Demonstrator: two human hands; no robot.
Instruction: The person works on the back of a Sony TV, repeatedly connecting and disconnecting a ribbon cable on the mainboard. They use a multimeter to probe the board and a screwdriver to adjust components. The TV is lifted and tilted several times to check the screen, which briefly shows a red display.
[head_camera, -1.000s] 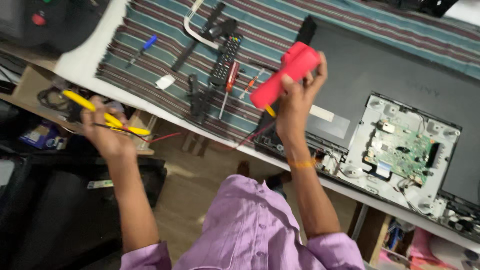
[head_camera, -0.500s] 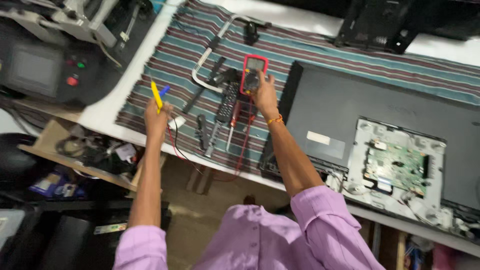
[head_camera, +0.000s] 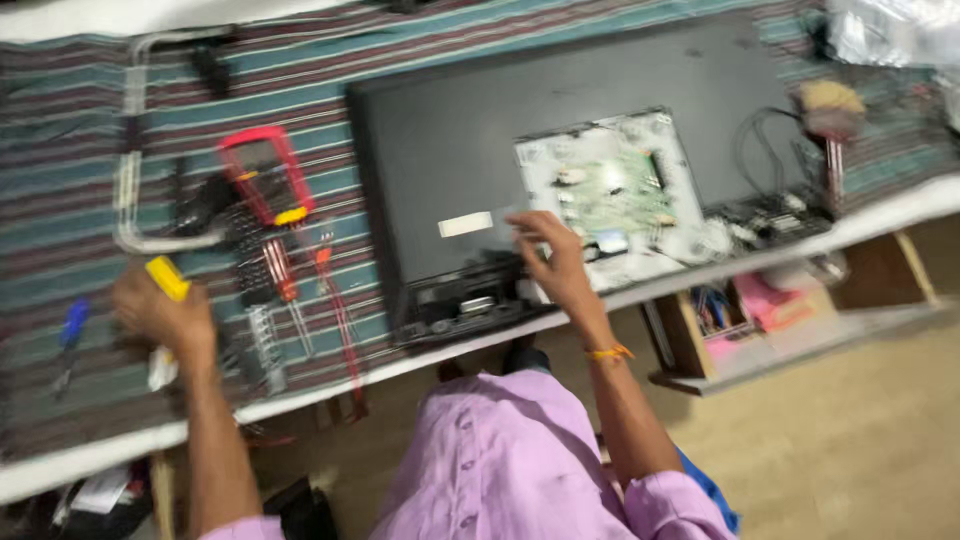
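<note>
Fingers of right hand (head_camera: 555, 262) spread on flat black panel (head_camera: 440, 160); left hand (head_camera: 160, 315) gripping yellow probe (head_camera: 167, 277).

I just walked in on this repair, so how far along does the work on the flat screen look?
Done: the flat screen lies face down, its circuit board exposed, and the red multimeter rests on the striped cloth. In hand: the left hand holds a yellow probe; the right hand reaches the board's edge. Left: no probe touches the board yet.

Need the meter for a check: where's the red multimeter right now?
In the head view the red multimeter lies on the striped cloth, left of the black TV back panel, in neither hand; the left hand is below it.
</note>
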